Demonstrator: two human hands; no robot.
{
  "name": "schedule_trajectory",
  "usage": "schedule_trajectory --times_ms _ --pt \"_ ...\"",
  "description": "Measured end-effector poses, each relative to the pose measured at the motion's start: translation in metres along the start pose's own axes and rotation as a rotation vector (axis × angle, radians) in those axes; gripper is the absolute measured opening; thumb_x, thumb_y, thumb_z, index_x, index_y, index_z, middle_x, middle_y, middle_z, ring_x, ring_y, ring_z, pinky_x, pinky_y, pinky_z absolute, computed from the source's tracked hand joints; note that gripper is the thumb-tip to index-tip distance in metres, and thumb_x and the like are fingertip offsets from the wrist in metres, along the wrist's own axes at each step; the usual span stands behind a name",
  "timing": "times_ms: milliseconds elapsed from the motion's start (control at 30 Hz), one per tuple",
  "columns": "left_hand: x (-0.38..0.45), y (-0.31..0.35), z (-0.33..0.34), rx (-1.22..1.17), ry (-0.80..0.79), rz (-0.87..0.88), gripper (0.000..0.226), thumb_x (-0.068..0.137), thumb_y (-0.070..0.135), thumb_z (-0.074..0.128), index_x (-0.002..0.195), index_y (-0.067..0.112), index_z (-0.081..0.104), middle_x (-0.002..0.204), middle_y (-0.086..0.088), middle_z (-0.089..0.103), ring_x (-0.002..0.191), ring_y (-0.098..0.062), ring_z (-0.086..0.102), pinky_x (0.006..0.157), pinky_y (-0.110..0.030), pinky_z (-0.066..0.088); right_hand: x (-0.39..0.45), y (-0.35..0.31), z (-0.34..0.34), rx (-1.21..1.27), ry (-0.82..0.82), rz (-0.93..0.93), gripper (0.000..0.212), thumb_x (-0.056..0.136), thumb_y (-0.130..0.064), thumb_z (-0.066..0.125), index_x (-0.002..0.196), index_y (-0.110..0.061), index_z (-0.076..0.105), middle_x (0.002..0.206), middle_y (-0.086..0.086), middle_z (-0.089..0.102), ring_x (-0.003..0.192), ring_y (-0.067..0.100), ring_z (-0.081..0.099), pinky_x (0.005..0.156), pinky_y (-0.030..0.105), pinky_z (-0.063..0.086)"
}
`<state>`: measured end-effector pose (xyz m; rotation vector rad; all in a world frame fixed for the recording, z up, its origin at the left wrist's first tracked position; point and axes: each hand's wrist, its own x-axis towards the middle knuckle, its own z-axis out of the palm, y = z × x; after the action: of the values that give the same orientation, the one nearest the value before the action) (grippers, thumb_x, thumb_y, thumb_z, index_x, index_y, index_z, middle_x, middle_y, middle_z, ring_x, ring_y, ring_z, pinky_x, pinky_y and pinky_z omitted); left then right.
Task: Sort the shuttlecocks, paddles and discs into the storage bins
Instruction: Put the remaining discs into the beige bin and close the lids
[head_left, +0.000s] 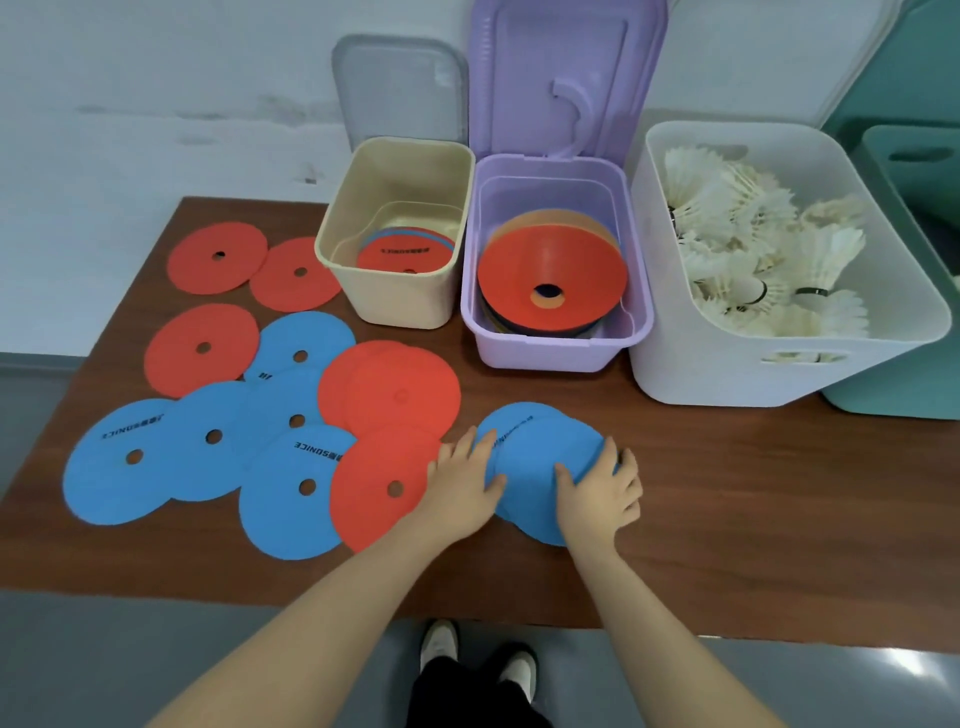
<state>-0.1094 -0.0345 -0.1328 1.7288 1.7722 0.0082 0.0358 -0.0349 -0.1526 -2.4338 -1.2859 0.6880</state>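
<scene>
The brown tabletop (727, 519) carries everything, and both hands work near its front edge. Beyond the right hand (602, 493) and off to its right stands the biggest bin, a white bin (675, 364) heaped with white feather shuttlecocks (753, 249); a teal bin (893, 384) sits just past it at the far right. Straight ahead of both hands is the purple bin (545, 353), its lid tipped up against the wall, holding a stack of cone discs with an orange one (550, 275) on top. Just left of that is the beige bin (395, 306), with flat discs lying in the bottom and a grey lid leaning behind it.

To the left of the left hand (462, 488), flat red and blue discs are spread over the tabletop, many overlapping; the nearest red disc (374, 483) lies partly under the left wrist. Between the two hands is a small pile of blue discs (540, 457). The left hand rests on its left edge with fingers spread and nearly flat, an open grip pressing down. The right hand curls round the pile's right edge, thumb on top and fingers wrapped at the rim, gripping it.
</scene>
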Motion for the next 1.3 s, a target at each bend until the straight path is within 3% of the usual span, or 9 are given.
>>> schedule_trajectory --times_ms 200,333,467,600,767,900,1067,1300 --pt "-0.008 -0.01 -0.004 -0.121 0.043 0.011 0.061 0.095 0.024 0.046 0.148 0.018 0.017 0.152 -0.004 0.022 0.133 -0.028 0.025 0.11 -0.039 0.023 -0.005 -0.015 0.008 -0.038 -0.072 -0.112 0.079 0.082 -0.039 0.067 0.145 -0.016 0.025 0.145 0.009 0.027 0.127 0.033 0.028 0.103 0.046 0.025" --pt "-0.012 -0.015 -0.003 -0.191 0.071 0.079 0.065 0.091 0.016 0.052 0.147 0.024 0.02 0.153 0.003 0.02 0.134 -0.025 0.025 0.111 -0.037 0.021 -0.003 -0.004 -0.001 -0.005 -0.114 -0.109 0.086 0.07 -0.049 0.075 0.14 -0.017 0.035 0.133 0.013 0.032 0.117 0.035 0.033 0.099 0.043 0.029" --pt "-0.016 -0.011 0.002 -0.331 0.07 0.129 0.069 0.086 0.002 0.053 0.146 0.02 0.025 0.151 0.0 0.02 0.134 -0.022 0.027 0.11 -0.03 0.025 -0.007 0.002 -0.009 0.068 -0.124 -0.103 0.075 0.069 -0.04 0.079 0.131 -0.016 0.045 0.129 0.013 0.035 0.116 0.035 0.035 0.099 0.044 0.029" --pt "-0.02 -0.017 0.001 -0.278 0.205 0.092 0.067 0.08 -0.002 0.054 0.142 0.012 0.035 0.143 -0.006 0.03 0.122 -0.029 0.036 0.103 -0.03 0.031 -0.012 0.002 -0.013 0.214 -0.201 -0.194 0.039 0.078 -0.018 0.071 0.111 -0.023 0.05 0.113 0.001 0.051 0.106 0.023 0.048 0.099 0.045 0.034" --pt "-0.034 -0.049 -0.019 -0.135 0.377 0.023 0.067 0.081 0.007 0.059 0.142 0.015 0.033 0.142 -0.003 0.031 0.115 -0.025 0.034 0.097 -0.027 0.028 -0.037 -0.021 0.001 0.337 -0.271 -0.321 0.035 0.079 -0.012 0.066 0.101 -0.033 0.047 0.098 -0.008 0.051 0.087 0.009 0.052 0.086 0.048 0.047" --pt "-0.045 -0.079 -0.031 -0.108 0.432 -0.092 0.064 0.083 0.008 0.058 0.142 0.014 0.033 0.142 -0.007 0.031 0.118 -0.027 0.033 0.101 -0.033 0.031 -0.054 -0.044 0.024 0.28 -0.346 -0.396 0.035 0.082 -0.011 0.063 0.108 -0.028 0.049 0.104 -0.008 0.049 0.097 0.015 0.052 0.094 0.046 0.041" --pt "-0.059 -0.105 -0.025 0.042 0.331 -0.343 0.065 0.093 0.034 0.049 0.146 0.012 0.018 0.15 -0.013 0.018 0.131 -0.031 0.025 0.107 -0.037 0.025 -0.067 -0.055 0.04 -0.002 -0.377 -0.42 0.05 0.085 -0.023 0.062 0.131 -0.018 0.044 0.124 0.008 0.042 0.115 0.027 0.041 0.096 0.035 0.03" --pt "-0.068 -0.103 -0.013 0.008 0.284 -0.301 0.065 0.093 0.037 0.049 0.147 0.019 0.017 0.155 -0.004 0.014 0.139 -0.031 0.013 0.11 -0.043 0.017 -0.069 -0.048 0.036 -0.042 -0.431 -0.44 0.06 0.086 -0.028 0.061 0.14 -0.031 0.035 0.122 0.006 0.034 0.113 0.025 0.036 0.096 0.031 0.026"
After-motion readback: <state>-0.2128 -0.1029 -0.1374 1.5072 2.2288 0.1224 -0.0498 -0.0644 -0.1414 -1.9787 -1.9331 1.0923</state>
